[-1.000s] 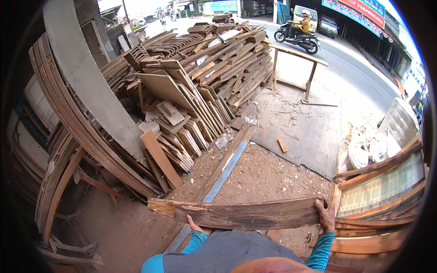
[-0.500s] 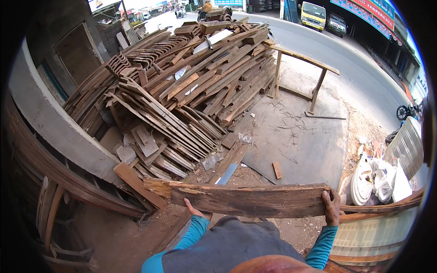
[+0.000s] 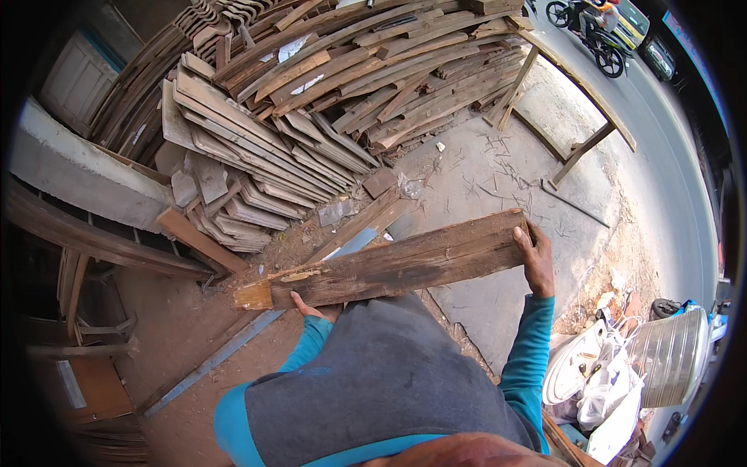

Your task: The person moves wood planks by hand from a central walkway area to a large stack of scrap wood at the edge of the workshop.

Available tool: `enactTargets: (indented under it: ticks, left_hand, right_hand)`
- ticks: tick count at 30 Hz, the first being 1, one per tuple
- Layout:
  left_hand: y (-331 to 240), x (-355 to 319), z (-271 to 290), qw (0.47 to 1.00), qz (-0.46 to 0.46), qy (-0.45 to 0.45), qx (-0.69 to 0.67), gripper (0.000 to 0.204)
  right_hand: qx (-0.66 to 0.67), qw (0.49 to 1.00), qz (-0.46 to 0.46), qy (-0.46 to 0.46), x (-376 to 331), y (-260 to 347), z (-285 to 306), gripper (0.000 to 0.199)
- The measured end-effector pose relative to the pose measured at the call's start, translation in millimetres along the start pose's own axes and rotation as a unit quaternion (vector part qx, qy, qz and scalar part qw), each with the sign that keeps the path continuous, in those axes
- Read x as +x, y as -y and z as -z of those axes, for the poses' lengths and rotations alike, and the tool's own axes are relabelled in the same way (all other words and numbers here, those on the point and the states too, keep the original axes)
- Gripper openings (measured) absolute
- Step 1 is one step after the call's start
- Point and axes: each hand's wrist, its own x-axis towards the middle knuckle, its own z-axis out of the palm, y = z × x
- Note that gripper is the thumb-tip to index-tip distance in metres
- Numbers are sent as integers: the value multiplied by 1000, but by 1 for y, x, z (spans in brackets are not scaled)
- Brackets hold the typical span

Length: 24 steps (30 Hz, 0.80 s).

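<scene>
The weathered plank (image 3: 393, 265) is held in the air at about waist height, in front of the person's grey and teal top, above bare dirt and a concrete slab (image 3: 498, 179). Its long axis runs across the body, from lower left to upper right in the picture: the splintered, pale, broken end points to the person's left and sits lower, the squarer end points right and a little away, toward the road.

The left hand (image 3: 311, 310) cups the plank from beneath near the broken end, fingers mostly hidden under the wood, so it appears to be supporting rather than wrapping it. The right hand (image 3: 535, 253) is closed over the far right end, fingers curled on the top edge.

The likeliest trouble is at the left end: the wood there looks rotten and split, so it could crumble or shed splinters into the bare palm. With the left hand only underneath, a tilt could let the plank roll off and drop toward the feet. The long board could also swing into the stacked timber pile (image 3: 311, 117) just ahead, or catch the wooden trestle (image 3: 572, 109) on the right. The loose offcuts and the metal strip (image 3: 233, 346) on the ground make for poor footing.
</scene>
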Motion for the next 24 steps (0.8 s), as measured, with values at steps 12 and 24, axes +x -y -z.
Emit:
enactTargets:
  ticks: [12,24]
  left_hand:
    - [98,179,-209,995,22,67,-73,96]
    - [139,264,-395,977,-184,0,104,91]
  right_hand:
    - [-56,997,-54,14,270,-32,73,76]
    - [-103,989,-105,-18,437,-68,129,70]
